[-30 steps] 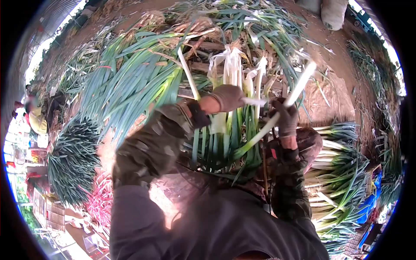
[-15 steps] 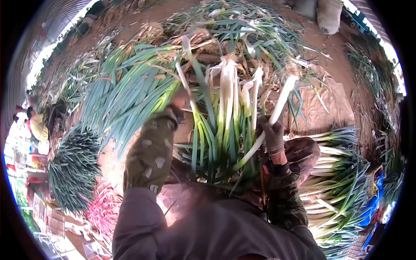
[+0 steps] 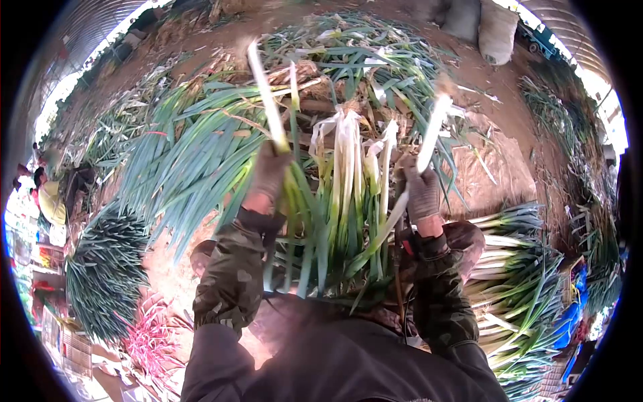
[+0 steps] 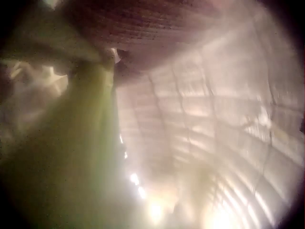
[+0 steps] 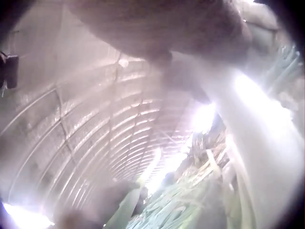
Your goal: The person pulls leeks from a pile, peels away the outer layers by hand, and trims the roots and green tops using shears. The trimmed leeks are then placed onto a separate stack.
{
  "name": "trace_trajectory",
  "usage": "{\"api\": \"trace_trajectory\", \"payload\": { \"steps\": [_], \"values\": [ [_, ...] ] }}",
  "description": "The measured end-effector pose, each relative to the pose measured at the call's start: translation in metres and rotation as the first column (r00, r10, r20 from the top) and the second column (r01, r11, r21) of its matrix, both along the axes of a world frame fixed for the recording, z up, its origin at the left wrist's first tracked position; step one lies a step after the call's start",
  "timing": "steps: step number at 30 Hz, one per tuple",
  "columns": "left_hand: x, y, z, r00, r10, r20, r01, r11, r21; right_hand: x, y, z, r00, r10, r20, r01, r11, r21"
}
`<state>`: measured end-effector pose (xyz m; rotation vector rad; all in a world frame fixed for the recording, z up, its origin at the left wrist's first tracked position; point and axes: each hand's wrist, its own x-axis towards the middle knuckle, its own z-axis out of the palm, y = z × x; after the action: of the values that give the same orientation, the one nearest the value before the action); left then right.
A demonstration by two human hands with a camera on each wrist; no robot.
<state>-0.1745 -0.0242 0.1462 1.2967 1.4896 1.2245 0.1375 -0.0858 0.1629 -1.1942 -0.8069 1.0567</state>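
Both hands wear grey-brown work gloves. In the head view my left hand [image 3: 269, 173] grips a leek [image 3: 266, 94] at the top of its green part, its white stalk pointing up and away and its leaves hanging toward my lap. That leek's green part fills the left of the left wrist view, under the gloved fingers [image 4: 143, 28]. Farther right, my right hand [image 3: 422, 191] holds another leek [image 3: 435, 130], white end up and roots at the tip. Between the hands a bunch of leeks [image 3: 345, 161] lies with roots away and leaves toward me.
A large heap of untrimmed leeks [image 3: 194, 141] spreads at the left front. Neat stacked leeks [image 3: 516, 281] lie beside my right knee. On the left are a dark green leafy bundle [image 3: 104, 281] and pink strings [image 3: 154, 335]. A brown sheet [image 3: 495, 167] covers the ground at right.
My left hand let go of a white strip near the right-hand leek, swung left to the heap and now holds a leek of its own. The right hand still holds its leek, now more upright.
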Motion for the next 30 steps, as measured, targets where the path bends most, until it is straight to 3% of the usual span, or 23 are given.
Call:
{"api": "trace_trajectory", "payload": {
  "steps": [1,2,4,6,9,13,16,17,20,21,22,23,24,25,26,27,29,30],
  "values": [
    [0.024,-0.02,0.013,1.0,-0.007,0.028,0.007,1.0,0.004,-0.01,0.007,-0.008,0.992,0.105,0.065,-0.111,0.99,0.087],
    [0.044,-0.045,0.035,0.996,-0.073,-0.058,0.073,0.997,-0.002,-0.024,0.01,-0.001,0.988,0.13,0.088,-0.134,0.99,0.047],
    [0.068,-0.061,0.007,0.951,-0.123,-0.283,0.203,0.939,0.276,-0.04,0.018,0.007,0.988,0.13,0.084,-0.134,0.99,0.044],
    [0.095,-0.069,-0.004,0.94,-0.156,-0.304,0.255,0.913,0.318,-0.047,0.032,0.006,0.992,0.085,-0.096,-0.084,0.996,0.005],
    [0.119,-0.079,-0.011,0.888,-0.344,-0.306,0.413,0.888,0.202,-0.027,0.04,0.017,0.972,0.064,-0.227,-0.046,0.995,0.085],
    [0.138,-0.086,-0.02,0.848,-0.392,-0.357,0.492,0.833,0.255,0.007,0.052,0.016,0.917,0.036,-0.397,-0.028,0.999,0.028],
    [0.151,-0.091,-0.029,0.805,-0.435,-0.403,0.535,0.826,0.176,0.019,0.037,0.034,0.887,0.029,-0.462,-0.038,0.999,-0.01],
    [0.155,-0.089,-0.032,0.783,-0.38,-0.492,0.557,0.78,0.285,0.027,0.039,0.033,0.882,0.026,-0.471,-0.033,0.999,-0.005],
    [0.162,-0.084,-0.022,0.742,-0.664,-0.097,0.668,0.744,0.012,0.027,0.024,0.052,0.823,0.076,-0.562,-0.073,0.997,0.028],
    [0.169,-0.085,-0.01,0.633,-0.741,0.224,0.749,0.659,0.062,0.02,0.023,0.052,0.871,0.06,-0.487,-0.064,0.998,0.01],
    [0.172,-0.083,-0.005,0.585,-0.789,0.188,0.809,0.584,-0.067,0.017,0.025,0.053,0.915,0.029,-0.403,-0.033,0.999,-0.002],
    [0.173,-0.089,0.001,0.6,-0.783,0.167,0.797,0.602,-0.042,0.023,0.03,0.058,0.95,-0.026,-0.31,0.024,1.0,-0.01],
    [0.174,-0.08,-0.03,0.607,-0.784,0.13,0.791,0.612,-0.006,0.038,0.034,0.066,0.972,-0.098,-0.213,0.095,0.995,-0.022],
    [0.173,-0.078,-0.032,0.595,-0.8,0.084,0.804,0.593,-0.044,0.054,0.036,0.081,0.949,-0.074,-0.306,0.106,0.99,0.089],
    [0.17,-0.077,-0.03,0.515,-0.84,0.173,0.857,0.505,-0.1,0.07,0.039,0.096,0.921,-0.027,-0.389,0.112,0.974,0.197],
    [0.169,-0.091,-0.005,0.496,-0.853,0.164,0.868,0.493,-0.063,0.102,0.063,0.087,0.982,-0.173,-0.078,0.189,0.889,0.418],
    [0.165,-0.099,0.0,0.467,-0.864,0.19,0.884,0.449,-0.129,0.17,0.082,0.111,0.922,-0.387,0.015,0.336,0.819,0.466],
    [0.165,-0.1,0.003,0.463,-0.863,0.202,0.886,0.439,-0.151,0.207,0.088,0.129,0.894,-0.42,-0.156,0.445,0.79,0.423]
  ]
}}
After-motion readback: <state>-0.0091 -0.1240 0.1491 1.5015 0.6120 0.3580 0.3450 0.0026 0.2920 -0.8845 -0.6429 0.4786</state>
